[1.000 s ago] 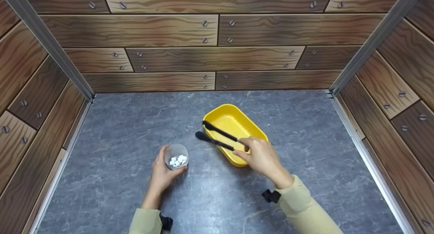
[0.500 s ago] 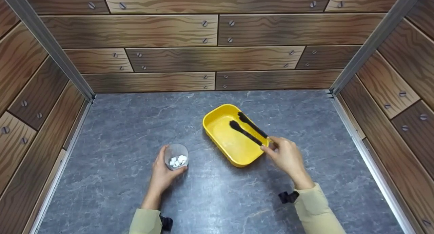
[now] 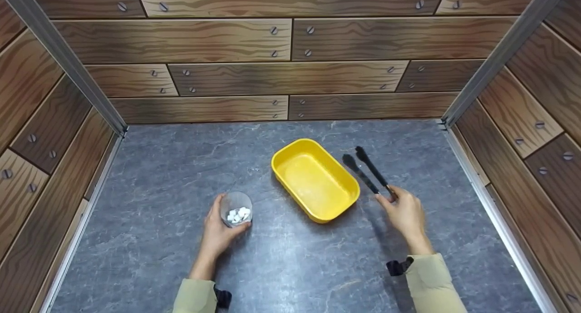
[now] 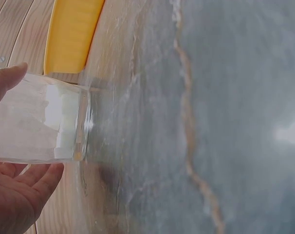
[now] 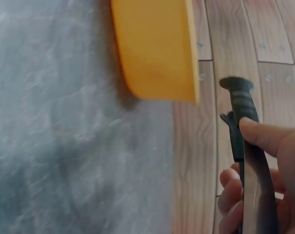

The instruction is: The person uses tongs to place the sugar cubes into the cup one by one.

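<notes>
A clear glass [image 3: 236, 202] with several small white pieces [image 3: 238, 214] at its bottom stands on the grey surface. My left hand [image 3: 218, 229] grips it round the side; in the left wrist view the thumb and fingers lie on opposite sides of the glass [image 4: 40, 119]. In my right hand [image 3: 405, 213] is a pair of tongs [image 3: 368, 172] with black tips, held above the surface, the two arms slightly apart. Nothing shows between the tips. The right wrist view has the thumb pressing on one metal arm of the tongs [image 5: 257, 180].
A yellow rectangular tub [image 3: 315, 186] sits between the two hands, left of the tongs, and nothing shows inside it. Wood-patterned walls [image 3: 290, 77] close off the back and both sides, with metal strips [image 3: 494, 213] along the edges.
My right hand has moved the tongs to the right, from over the tub's left side, across it, to beyond its right side. The left hand, glass and tub have stayed put.
</notes>
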`<state>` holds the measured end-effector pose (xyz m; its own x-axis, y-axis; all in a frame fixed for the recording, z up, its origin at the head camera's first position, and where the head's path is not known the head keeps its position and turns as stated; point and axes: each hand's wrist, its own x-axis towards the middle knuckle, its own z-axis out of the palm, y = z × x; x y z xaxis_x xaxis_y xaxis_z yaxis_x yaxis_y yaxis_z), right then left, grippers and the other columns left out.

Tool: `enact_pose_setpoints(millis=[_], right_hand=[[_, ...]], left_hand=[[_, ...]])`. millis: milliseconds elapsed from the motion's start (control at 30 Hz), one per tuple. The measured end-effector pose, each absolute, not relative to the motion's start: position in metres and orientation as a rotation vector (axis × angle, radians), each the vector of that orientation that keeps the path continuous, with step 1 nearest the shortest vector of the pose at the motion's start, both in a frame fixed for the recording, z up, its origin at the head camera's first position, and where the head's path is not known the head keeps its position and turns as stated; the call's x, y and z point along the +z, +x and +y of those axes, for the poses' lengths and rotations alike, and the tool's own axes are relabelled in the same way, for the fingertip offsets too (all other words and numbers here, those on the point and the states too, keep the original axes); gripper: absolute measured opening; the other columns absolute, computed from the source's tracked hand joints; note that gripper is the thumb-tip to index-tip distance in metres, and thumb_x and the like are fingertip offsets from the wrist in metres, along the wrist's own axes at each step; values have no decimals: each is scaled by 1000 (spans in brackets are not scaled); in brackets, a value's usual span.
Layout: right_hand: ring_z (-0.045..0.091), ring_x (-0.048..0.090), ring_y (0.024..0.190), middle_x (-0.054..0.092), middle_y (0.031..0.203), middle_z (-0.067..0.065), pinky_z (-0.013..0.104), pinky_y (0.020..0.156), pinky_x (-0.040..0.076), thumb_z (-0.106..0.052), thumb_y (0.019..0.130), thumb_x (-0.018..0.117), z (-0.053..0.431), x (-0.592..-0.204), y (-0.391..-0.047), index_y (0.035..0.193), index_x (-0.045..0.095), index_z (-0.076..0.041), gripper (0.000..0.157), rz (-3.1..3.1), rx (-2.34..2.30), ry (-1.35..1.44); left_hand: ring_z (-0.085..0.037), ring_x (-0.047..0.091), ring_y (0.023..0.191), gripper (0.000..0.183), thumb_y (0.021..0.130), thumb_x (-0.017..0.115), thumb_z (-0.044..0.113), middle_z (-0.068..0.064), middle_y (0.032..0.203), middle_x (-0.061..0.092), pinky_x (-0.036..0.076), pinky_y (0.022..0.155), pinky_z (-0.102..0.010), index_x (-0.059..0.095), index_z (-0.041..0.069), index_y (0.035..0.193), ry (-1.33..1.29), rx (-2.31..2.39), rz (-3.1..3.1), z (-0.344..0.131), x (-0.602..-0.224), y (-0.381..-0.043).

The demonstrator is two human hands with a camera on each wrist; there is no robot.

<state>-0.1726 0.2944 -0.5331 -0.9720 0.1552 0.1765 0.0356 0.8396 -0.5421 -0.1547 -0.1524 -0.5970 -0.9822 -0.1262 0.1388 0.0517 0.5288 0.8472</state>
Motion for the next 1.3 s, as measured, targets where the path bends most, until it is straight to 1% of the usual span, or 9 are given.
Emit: enact_pose_setpoints(millis=[167,300,467,600,767,900,1133,1233,1300], right_hand=[[27,63,71,69,92,16,48,63,50,-30,93,68,302,-542,-174,125,61,6,49,-2845,802,-253],[33,65,78,68,96,19,53,69,50,-27,94,67,307,-549,-174,126,59,8,48,-2882,813,-310],[39,65,88,68,102,23,56,75,50,-30,95,64,314,-557,-175,131,55,7,52,-2934,810,-363],[37,64,84,67,100,20,54,72,49,-31,95,64,319,-562,-175,131,56,5,51,-2950,801,-385],[33,62,77,66,94,17,51,68,48,-31,95,65,322,-566,-175,130,55,6,52,-2957,810,-418],[32,62,78,67,95,17,50,70,49,-30,95,65,323,-569,-174,131,54,8,53,-2957,828,-430],[26,63,72,69,100,17,43,59,50,-35,96,61,325,-572,-173,133,53,5,56,-3020,837,-484],[28,62,74,68,101,19,43,59,49,-36,96,61,327,-571,-172,131,53,5,54,-3053,810,-495],[30,60,72,66,96,19,44,58,47,-36,96,62,329,-571,-171,127,55,5,52,-3069,788,-487]], left_hand=[[-49,43,127,102,65,93,24,-28,141,45,36,102,-61,36,2,146,84,-1436,-2603,-152,-597,-155],[-48,43,127,101,65,93,24,-27,142,45,36,103,-60,36,2,146,77,-1442,-2594,-152,-597,-155],[-47,43,128,101,65,93,23,-28,142,45,35,104,-59,36,1,146,69,-1451,-2586,-153,-596,-155],[-47,42,129,102,66,92,24,-27,143,44,35,104,-59,35,1,147,76,-1458,-2594,-153,-595,-154],[-47,42,129,102,66,92,24,-27,143,43,36,104,-59,35,1,147,71,-1459,-2597,-153,-596,-154],[-47,43,128,102,65,93,25,-27,142,44,36,104,-59,35,2,146,69,-1454,-2597,-153,-596,-155],[-48,40,130,104,66,93,27,-28,143,42,34,104,-62,34,3,148,71,-1481,-2615,-153,-594,-156],[-47,40,130,105,65,93,27,-28,143,42,34,104,-60,34,2,148,71,-1490,-2611,-153,-595,-156],[-47,40,131,105,65,93,27,-28,143,42,35,105,-60,34,2,148,70,-1498,-2606,-153,-595,-156]])
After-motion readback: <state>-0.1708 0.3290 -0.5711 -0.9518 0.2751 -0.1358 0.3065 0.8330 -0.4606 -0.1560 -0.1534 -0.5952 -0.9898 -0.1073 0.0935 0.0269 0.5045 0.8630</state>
